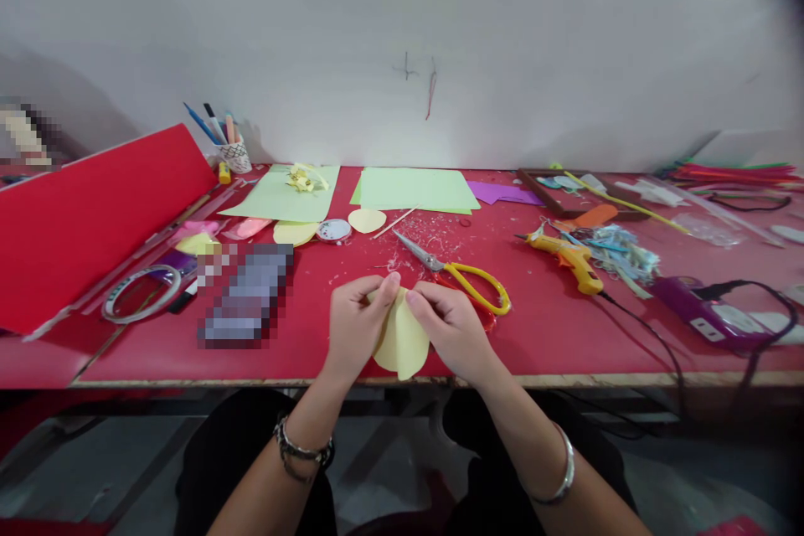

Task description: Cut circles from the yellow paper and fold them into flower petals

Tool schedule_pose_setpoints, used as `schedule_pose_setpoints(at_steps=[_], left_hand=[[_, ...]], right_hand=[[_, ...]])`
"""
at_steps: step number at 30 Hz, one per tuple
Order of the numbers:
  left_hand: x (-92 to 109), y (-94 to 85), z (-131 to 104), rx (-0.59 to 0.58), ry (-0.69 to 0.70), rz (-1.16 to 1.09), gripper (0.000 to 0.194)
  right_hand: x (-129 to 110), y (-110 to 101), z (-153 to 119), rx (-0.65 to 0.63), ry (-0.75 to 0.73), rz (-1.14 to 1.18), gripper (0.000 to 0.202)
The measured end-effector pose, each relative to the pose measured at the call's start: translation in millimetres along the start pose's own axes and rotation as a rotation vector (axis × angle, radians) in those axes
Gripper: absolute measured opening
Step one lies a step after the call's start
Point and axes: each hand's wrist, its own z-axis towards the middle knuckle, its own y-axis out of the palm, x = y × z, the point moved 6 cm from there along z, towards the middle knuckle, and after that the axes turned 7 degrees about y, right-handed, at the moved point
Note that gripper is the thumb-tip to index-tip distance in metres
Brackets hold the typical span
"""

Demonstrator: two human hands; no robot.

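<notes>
Between my two hands is a pale yellow paper piece (402, 343) with a crease or overlap down its middle and a rounded lower edge. My left hand (359, 320) pinches its upper left part, thumb on top. On the upper right, my right hand (450, 325) pinches it the same way. The paper hangs over the front of the red table (533, 343). Just beyond my right hand lie yellow-handled scissors (449, 266), their blades pointing away to the left. A red item under the scissors is partly hidden by my right hand.
On the right are a yellow glue gun (565, 260) with a cord and a purple power strip (722, 314). Pale green sheets (414, 188) lie at the back. A tape roll (141, 293), a red board (100, 226) and a pen cup (234, 156) stand left.
</notes>
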Motion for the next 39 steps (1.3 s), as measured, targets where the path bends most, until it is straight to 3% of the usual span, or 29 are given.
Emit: schedule_pose_setpoints(at_steps=[17,21,26,32,39], left_hand=[[-3.1,-3.3,1.0,0.025,-0.054,-0.04,0.041],[-2.1,-0.9,4.9,-0.054,-0.056,-0.112,0.035],[-12.1,5.6,2.1,-0.197,-0.19,-0.116,0.034],[-4.7,-6.7,3.7,-0.021,-0.073,0.061,0.039],[-4.9,-10.2,3.0,0.035,-0.101,0.035,0.039]], right_hand=[[3.8,-3.1,0.7,0.007,0.013,0.016,0.033],[5.2,-8.4,2.3,0.052,0.028,0.052,0.032],[7.3,-16.7,4.3,0.112,0.057,0.101,0.032],[13.5,-7.0,4.8,-0.075,0.149,0.103,0.03],[19.8,-7.6,6.0,-0.054,0.194,0.108,0.037]])
